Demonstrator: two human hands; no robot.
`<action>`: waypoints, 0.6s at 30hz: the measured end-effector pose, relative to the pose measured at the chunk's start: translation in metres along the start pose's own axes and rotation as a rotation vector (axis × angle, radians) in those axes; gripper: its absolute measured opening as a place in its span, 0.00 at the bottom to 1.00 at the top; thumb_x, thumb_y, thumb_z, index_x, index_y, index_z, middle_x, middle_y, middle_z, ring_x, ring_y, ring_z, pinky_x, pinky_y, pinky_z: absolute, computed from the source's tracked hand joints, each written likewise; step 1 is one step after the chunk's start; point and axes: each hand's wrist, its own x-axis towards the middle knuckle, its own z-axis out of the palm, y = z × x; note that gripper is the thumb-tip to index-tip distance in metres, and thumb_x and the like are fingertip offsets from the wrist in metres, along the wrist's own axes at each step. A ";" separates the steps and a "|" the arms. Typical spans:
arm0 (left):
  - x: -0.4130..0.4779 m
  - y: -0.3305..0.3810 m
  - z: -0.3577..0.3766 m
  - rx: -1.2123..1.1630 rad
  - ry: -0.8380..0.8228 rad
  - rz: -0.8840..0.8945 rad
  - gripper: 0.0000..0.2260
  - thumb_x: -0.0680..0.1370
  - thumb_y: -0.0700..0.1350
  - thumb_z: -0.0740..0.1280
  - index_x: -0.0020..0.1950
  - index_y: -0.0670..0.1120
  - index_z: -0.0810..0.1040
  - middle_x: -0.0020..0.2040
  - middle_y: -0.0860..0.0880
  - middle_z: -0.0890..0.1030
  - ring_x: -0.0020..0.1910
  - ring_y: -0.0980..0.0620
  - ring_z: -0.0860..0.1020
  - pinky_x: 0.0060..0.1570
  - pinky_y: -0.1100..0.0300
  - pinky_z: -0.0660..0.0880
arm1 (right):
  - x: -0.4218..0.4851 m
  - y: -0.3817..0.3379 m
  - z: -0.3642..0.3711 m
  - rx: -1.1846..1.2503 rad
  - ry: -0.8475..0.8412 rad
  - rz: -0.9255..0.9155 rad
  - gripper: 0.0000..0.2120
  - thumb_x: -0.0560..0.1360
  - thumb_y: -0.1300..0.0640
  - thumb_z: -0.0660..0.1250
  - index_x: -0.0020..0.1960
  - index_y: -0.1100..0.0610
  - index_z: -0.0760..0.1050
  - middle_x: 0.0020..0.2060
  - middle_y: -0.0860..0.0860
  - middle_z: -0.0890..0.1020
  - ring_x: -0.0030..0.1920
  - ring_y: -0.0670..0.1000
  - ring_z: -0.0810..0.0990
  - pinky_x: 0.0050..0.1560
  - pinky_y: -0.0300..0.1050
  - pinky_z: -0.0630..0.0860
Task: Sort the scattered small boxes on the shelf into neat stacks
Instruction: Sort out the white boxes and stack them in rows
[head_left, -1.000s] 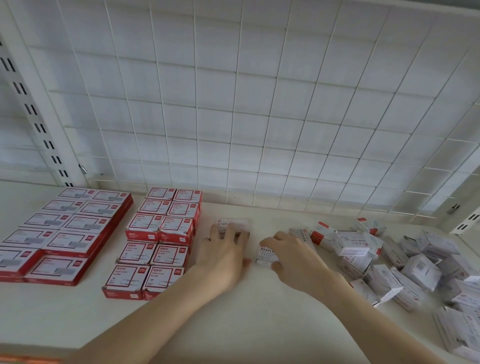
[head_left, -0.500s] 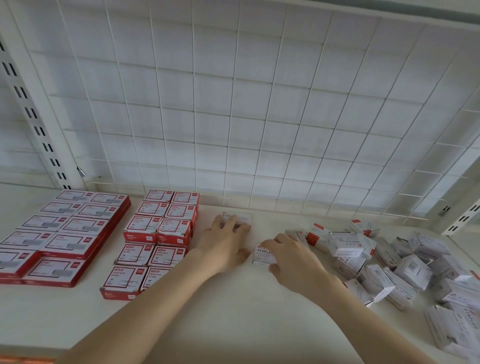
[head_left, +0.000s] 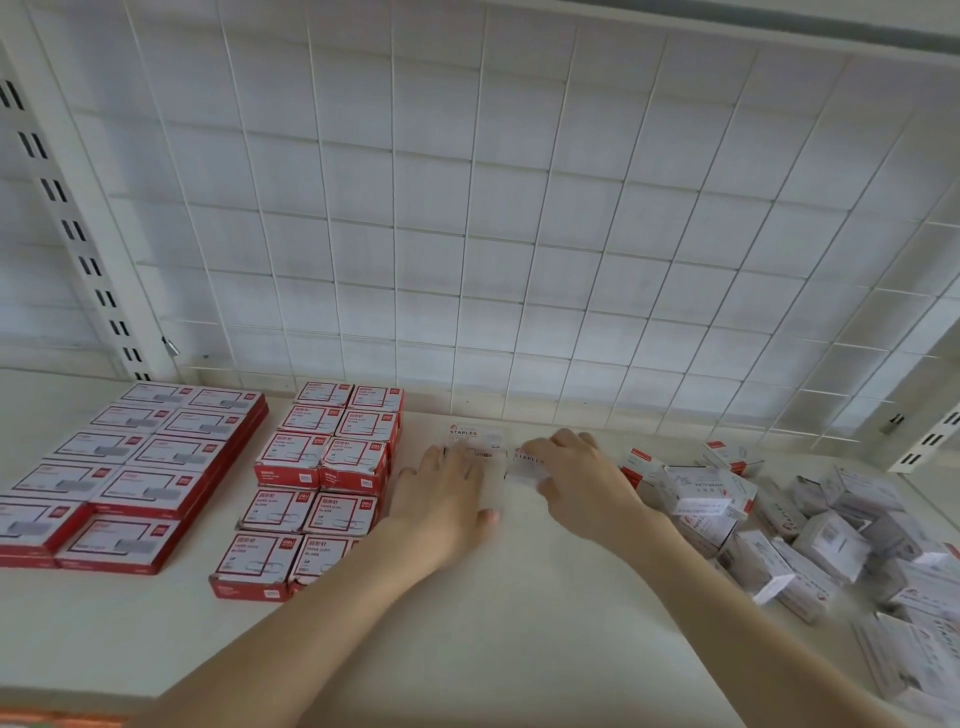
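Observation:
Two white staples boxes lie side by side near the back of the shelf (head_left: 519, 623). My left hand (head_left: 441, 493) rests flat with straight fingers on the near part of the left staples box (head_left: 475, 434). My right hand (head_left: 582, 483) grips the right staples box (head_left: 527, 465) beside it, fingers curled over its top. A loose heap of white and red small boxes (head_left: 810, 525) spreads to the right of my right hand.
Neat stacks of red paper-clip boxes (head_left: 322, 473) stand just left of my left hand, and larger flat red boxes (head_left: 130, 467) fill the far left. A white wire grid (head_left: 519, 234) backs the shelf, with slotted uprights (head_left: 78, 228) at both sides.
Both hands have moved toward the back of the shelf. The right hand slid its staples box up beside the box under the left hand.

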 end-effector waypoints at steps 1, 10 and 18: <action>0.000 0.000 0.000 0.001 -0.014 -0.012 0.27 0.79 0.56 0.54 0.74 0.45 0.56 0.75 0.45 0.52 0.73 0.44 0.54 0.64 0.47 0.62 | 0.007 -0.001 -0.002 0.015 0.014 -0.006 0.20 0.75 0.62 0.59 0.67 0.55 0.66 0.60 0.54 0.70 0.60 0.56 0.67 0.59 0.50 0.70; 0.001 -0.002 -0.001 -0.010 -0.061 -0.018 0.27 0.79 0.57 0.53 0.74 0.43 0.55 0.76 0.44 0.50 0.73 0.44 0.52 0.65 0.46 0.61 | 0.053 -0.019 0.003 0.124 0.037 0.014 0.22 0.74 0.64 0.59 0.67 0.55 0.66 0.60 0.57 0.71 0.60 0.58 0.67 0.60 0.48 0.68; -0.010 -0.002 -0.007 0.025 -0.043 -0.019 0.22 0.79 0.55 0.54 0.65 0.41 0.66 0.65 0.42 0.67 0.66 0.44 0.63 0.59 0.50 0.65 | 0.076 -0.034 0.009 0.140 -0.011 -0.004 0.22 0.75 0.64 0.59 0.68 0.55 0.66 0.61 0.57 0.70 0.62 0.57 0.65 0.63 0.47 0.65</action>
